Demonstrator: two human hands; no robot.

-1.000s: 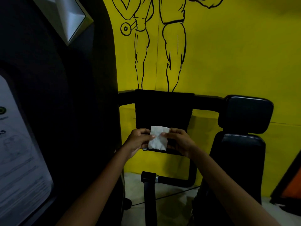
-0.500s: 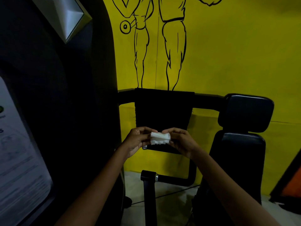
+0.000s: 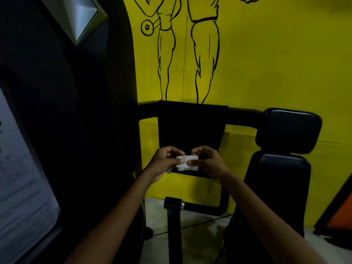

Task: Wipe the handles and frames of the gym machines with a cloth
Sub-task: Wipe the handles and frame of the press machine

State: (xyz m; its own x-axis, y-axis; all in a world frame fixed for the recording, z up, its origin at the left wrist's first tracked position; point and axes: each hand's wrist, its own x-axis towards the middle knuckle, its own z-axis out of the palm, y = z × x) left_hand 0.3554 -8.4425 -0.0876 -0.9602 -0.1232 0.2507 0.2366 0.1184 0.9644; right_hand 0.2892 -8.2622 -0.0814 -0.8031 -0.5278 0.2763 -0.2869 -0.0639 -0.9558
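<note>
A small white cloth (image 3: 187, 163) is folded into a narrow wad between my two hands at chest height. My left hand (image 3: 165, 161) pinches its left end and my right hand (image 3: 206, 161) pinches its right end, fingers curled over the top. Behind the hands runs the black horizontal frame bar (image 3: 242, 119) of a gym machine, with a dark towel (image 3: 192, 126) draped over it. A black handle post (image 3: 173, 203) with a chrome ring stands below the hands. Neither hand touches the machine.
A black padded seat back (image 3: 283, 187) and headrest (image 3: 289, 130) stand at the right. The machine's dark shroud (image 3: 76, 130) with a white instruction placard (image 3: 21, 187) fills the left. The yellow wall (image 3: 276, 63) with drawn figures is behind. An orange panel (image 3: 341, 216) sits at far right.
The cloth went from an open hanging square to a folded narrow wad, and both hands have closed in tighter around it.
</note>
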